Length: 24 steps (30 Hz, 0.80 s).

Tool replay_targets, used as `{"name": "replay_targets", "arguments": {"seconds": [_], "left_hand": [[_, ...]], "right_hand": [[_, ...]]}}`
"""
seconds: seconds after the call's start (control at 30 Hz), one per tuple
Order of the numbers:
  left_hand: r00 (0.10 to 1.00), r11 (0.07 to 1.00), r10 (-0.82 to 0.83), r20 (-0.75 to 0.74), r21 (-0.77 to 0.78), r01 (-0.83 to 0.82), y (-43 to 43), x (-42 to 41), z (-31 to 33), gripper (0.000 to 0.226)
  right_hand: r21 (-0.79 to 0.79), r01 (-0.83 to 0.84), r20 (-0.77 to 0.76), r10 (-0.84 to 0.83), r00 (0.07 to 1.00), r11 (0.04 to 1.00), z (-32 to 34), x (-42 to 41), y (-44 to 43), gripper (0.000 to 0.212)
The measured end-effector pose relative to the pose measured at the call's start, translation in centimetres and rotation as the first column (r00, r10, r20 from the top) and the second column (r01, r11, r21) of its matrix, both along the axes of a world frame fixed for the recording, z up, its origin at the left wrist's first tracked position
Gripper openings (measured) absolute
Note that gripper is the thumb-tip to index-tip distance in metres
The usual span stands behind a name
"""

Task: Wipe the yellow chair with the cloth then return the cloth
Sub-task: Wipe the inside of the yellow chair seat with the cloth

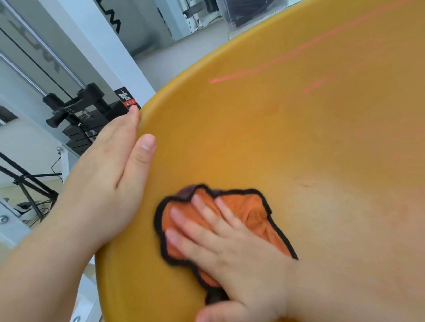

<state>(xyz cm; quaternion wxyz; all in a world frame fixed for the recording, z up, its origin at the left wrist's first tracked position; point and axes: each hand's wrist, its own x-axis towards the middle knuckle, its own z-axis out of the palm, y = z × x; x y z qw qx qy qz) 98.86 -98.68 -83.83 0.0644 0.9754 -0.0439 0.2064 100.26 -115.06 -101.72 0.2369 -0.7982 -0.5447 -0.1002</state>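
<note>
While the left hand [107, 183], fingers straight, braces the chair [304, 129], the right hand [238, 264], fingers spread, presses the cloth [250, 208] flat to wipe.

Bright, even light; motion blur on the right hand [228, 257].

Smooth matt plastic yellow chair [279, 131]; soft, fuzzy cloth [250, 208] with dark stitched edging.

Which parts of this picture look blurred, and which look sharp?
Head view: the right hand and the orange cloth under it are blurred, as by motion; the left hand on the rim of the yellow chair is sharper.
</note>
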Motion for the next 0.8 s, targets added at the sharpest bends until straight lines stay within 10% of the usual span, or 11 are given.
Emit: {"name": "replay_targets", "arguments": {"seconds": [0.13, 0.3, 0.4, 0.63, 0.8], "left_hand": [[0.999, 1.0, 0.024, -0.031, 0.016, -0.023, 0.0, 0.0, 0.1, 0.077], [0.999, 0.999, 0.033, -0.042, 0.025, -0.032, 0.1, 0.2, 0.1, 0.082], [0.997, 0.999, 0.045, -0.059, 0.027, -0.043, 0.1, 0.2, 0.0, 0.085], [0.997, 0.994, 0.057, -0.057, 0.097, -0.051, 0.2, 0.3, 0.0, 0.089], [0.997, 0.995, 0.056, -0.055, 0.088, -0.051, 0.0, 0.2, 0.0, 0.082]], "right_hand": [[0.073, 0.213, 0.047, -0.217, 0.975, 0.974, -2.4, 6.0, -3.4, 0.081], [0.024, 0.734, -0.118, -0.727, 0.677, 0.679, -1.3, 11.8, -6.8, 0.084], [0.064, 0.616, -0.26, -0.583, 0.77, 0.785, -0.1, 7.7, -1.9, 0.091], [0.02, 0.06, 0.02, -0.061, 0.998, 0.998, -1.1, 0.7, -1.0, 0.09], [0.01, 0.644, -0.124, -0.638, 0.76, 0.765, -2.6, 9.6, -7.1, 0.084]]}}
